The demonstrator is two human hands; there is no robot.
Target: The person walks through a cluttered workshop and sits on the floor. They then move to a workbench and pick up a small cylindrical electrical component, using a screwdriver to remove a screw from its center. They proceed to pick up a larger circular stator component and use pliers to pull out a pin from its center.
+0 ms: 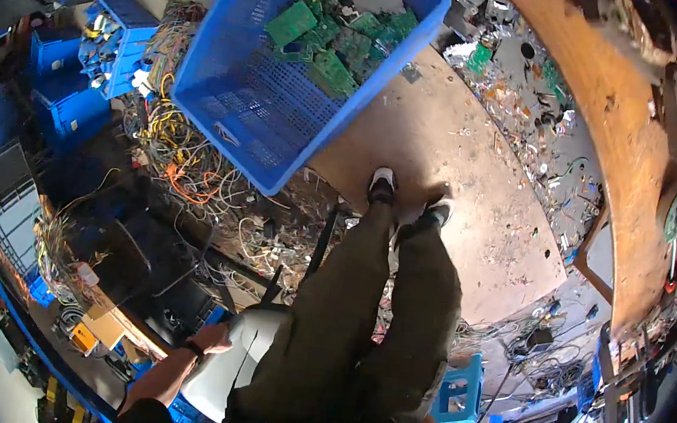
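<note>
My left hand (211, 338), with a dark band at its wrist, rests at the edge of a pale grey seat (246, 344) beside my left leg. Its fingers look curled against that edge. Of my right arm only a short stretch of bare forearm shows; the hand is hidden behind my right trouser leg. Ahead of my feet stands a large blue plastic crate (279, 175), with green circuit boards (334, 38) heaped at its far end. The nearer part of its slotted floor is bare.
My shoes stand on a brown board (478, 178). Tangled cables (180, 158) and smaller blue bins (72, 107) lie to the left. Electronic scrap (529, 108) covers the floor at right, before a curved wooden edge (597, 100). A blue stool (460, 391) is near my right leg.
</note>
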